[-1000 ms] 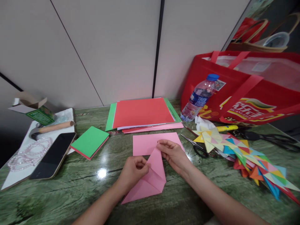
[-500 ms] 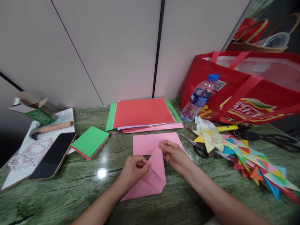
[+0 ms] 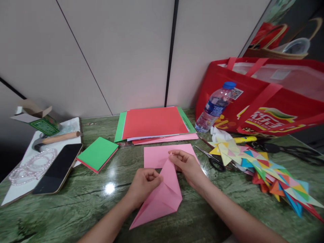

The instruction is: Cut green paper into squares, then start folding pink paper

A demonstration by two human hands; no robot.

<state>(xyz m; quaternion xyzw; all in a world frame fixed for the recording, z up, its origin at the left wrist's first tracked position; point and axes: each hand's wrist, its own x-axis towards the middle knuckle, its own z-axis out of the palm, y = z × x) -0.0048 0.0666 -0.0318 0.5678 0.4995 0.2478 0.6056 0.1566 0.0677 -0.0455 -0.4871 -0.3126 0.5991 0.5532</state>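
A creased pink sheet of paper [image 3: 165,199] is held up between both hands, partly folded, its lower left corner pointing toward me. My left hand [image 3: 144,185] pinches its left edge between thumb and fingers. At the upper corner, my right hand [image 3: 183,164] grips the paper with thumb and fingertips. Behind the hands lies a flat pink paper rectangle [image 3: 157,153] on the green stone-patterned table [image 3: 101,216]. Small scissors [image 3: 215,161] with black handles lie just right of that rectangle.
Red and green sheets [image 3: 154,123] are stacked at the back. Green squares [image 3: 98,152], a phone [image 3: 59,168], a hammer [image 3: 60,137] and a small box [image 3: 43,121] are left. Right are a bottle [image 3: 215,108], a red bag [image 3: 253,94] and colourful folded paper pieces [image 3: 268,172].
My right hand has shifted slightly left with the paper's upper corner. The sheet has tilted, its lower left tip dropping nearer to me. My left hand has barely moved.
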